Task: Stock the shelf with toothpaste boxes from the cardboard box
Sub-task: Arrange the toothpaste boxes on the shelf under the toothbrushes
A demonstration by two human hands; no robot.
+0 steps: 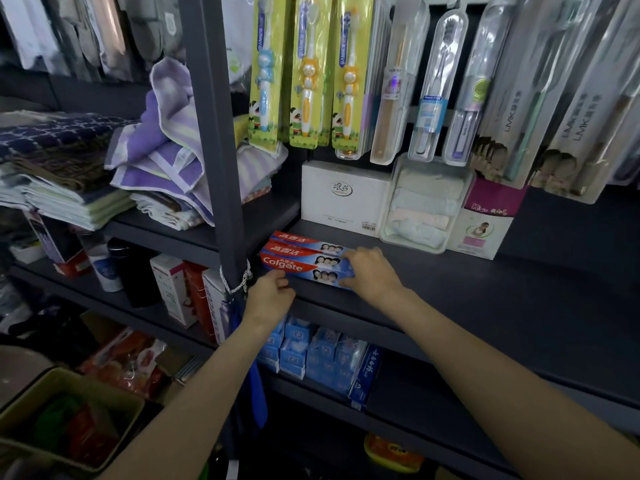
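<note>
On shelf [450,289]: 3 toothpaste boxes [304,259] | right hand [372,273] hides their ends, grip unclear | left hand [272,294] pinches front box.

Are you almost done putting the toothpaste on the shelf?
Only just started. Three toothpaste boxes already lie side by side at the shelf edge. The left hand and right hand are touching the front one, squaring it up. Lots of bare shelf remains to their right. I can't see how many are left.
</note>
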